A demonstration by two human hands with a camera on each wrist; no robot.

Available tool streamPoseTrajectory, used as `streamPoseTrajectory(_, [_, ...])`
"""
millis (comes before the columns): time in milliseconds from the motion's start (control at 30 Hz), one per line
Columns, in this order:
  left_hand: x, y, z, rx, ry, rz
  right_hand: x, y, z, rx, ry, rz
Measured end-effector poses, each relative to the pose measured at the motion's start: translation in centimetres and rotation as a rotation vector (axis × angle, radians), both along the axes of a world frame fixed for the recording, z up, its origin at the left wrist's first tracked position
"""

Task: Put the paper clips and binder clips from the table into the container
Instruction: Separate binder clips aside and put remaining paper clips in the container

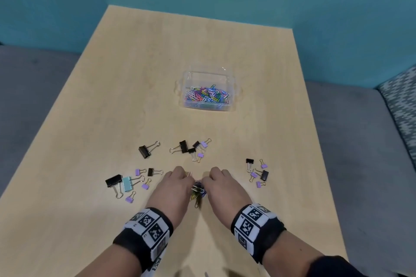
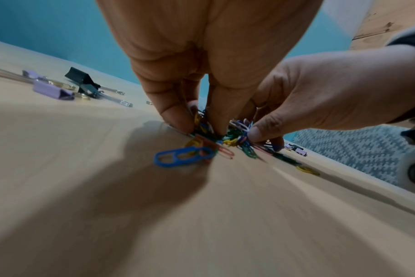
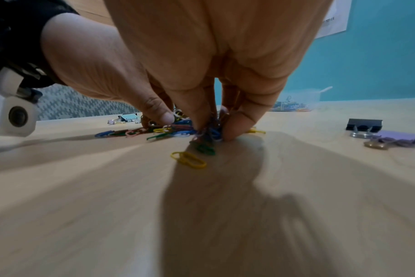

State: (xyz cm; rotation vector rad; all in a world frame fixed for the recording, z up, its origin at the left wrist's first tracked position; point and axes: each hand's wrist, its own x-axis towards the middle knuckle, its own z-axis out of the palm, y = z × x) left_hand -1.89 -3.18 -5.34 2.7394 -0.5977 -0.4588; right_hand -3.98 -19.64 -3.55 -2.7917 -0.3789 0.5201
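A small heap of coloured paper clips [image 1: 198, 191] lies near the table's front edge, between my two hands. My left hand [image 1: 191, 183] pinches into the heap from the left, fingertips [image 2: 178, 121] curled down onto the clips [image 2: 216, 138]. From the right, my right hand [image 1: 206, 181] pinches the same heap, its fingertips [image 3: 232, 129] closed round a bunch of clips [image 3: 209, 133]. A blue clip [image 2: 178, 156] and a yellow clip [image 3: 188, 159] lie loose in front. The clear plastic container [image 1: 208, 76], partly filled with paper clips, stands at mid-table beyond the hands.
Black, purple and one pale blue binder clips lie scattered: a group at the left [image 1: 126, 183], a group beyond the hands [image 1: 191, 148], a group at the right [image 1: 257, 172]. Table edges run close on both sides; a patterned cushion [image 1: 400, 101] sits at the right.
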Motion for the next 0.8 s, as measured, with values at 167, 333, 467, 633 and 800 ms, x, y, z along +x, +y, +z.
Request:
streamPoseTrajectory(167, [0.4,0.6,0.0,-0.002,0.101,0.050,0.3,-0.5,0.5,-0.001,0.031,0.022])
streamPoseTrajectory(333, [0.9,0.5,1.1,-0.063,0.149,0.159,0.9,-1.0,0.8,0.038,0.112,-0.013])
streamPoseTrajectory(467, [2.1,1.2,3.0,-0.108,0.255,0.175,2.2,-1.9,2.4,0.158,0.257,-0.103])
streamPoseTrajectory(633, [5.8,1.6,6.3,-0.389,0.530,0.288,5.7,-3.7,5.4,0.440,0.560,-0.285])
streamPoseTrajectory(800, [13.9,-0.3,8.6,-0.684,0.547,0.444,13.4,-5.7,7.7,0.778,0.507,-0.430])
